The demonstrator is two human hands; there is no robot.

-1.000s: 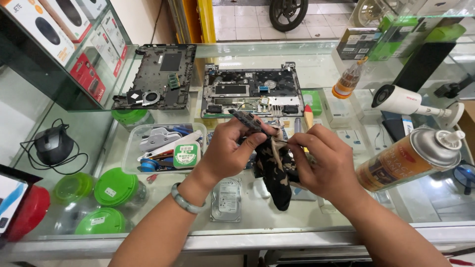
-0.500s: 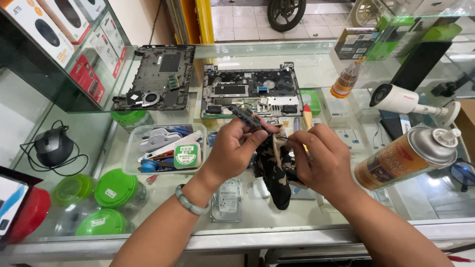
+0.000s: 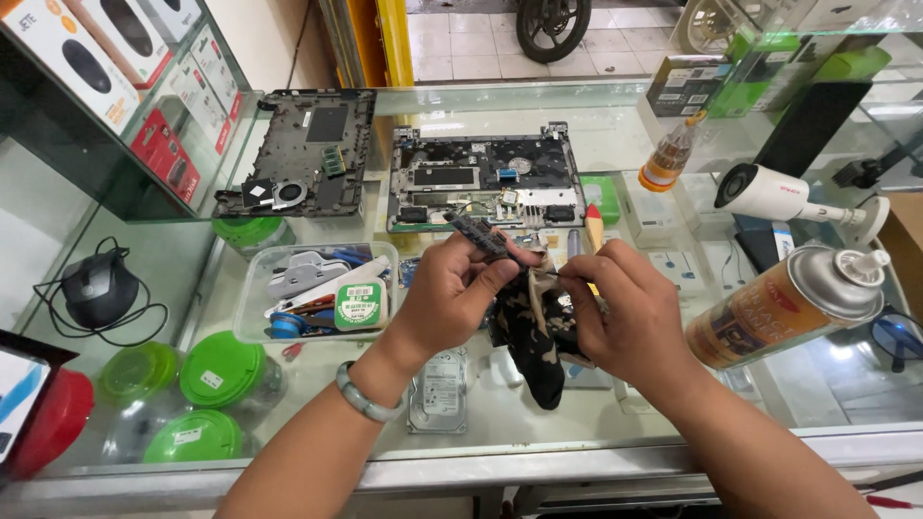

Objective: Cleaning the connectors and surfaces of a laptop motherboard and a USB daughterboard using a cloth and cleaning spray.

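My left hand [image 3: 452, 298] pinches a small circuit board [image 3: 484, 237] above the desk [image 3: 596, 423], my right hand [image 3: 620, 312] at 3 o'clock grips a dark cloth [image 3: 529, 336]; hard rubbing could bend it.

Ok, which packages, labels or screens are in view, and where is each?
Mouse boxes: upper left shelf, white and black.
Red packs: beneath them, flat.
Green boxes: top right.
Spray can: right, lying, orange label.
Tape roll: in clear tray, green with white label.
Screen corner: far left edge.
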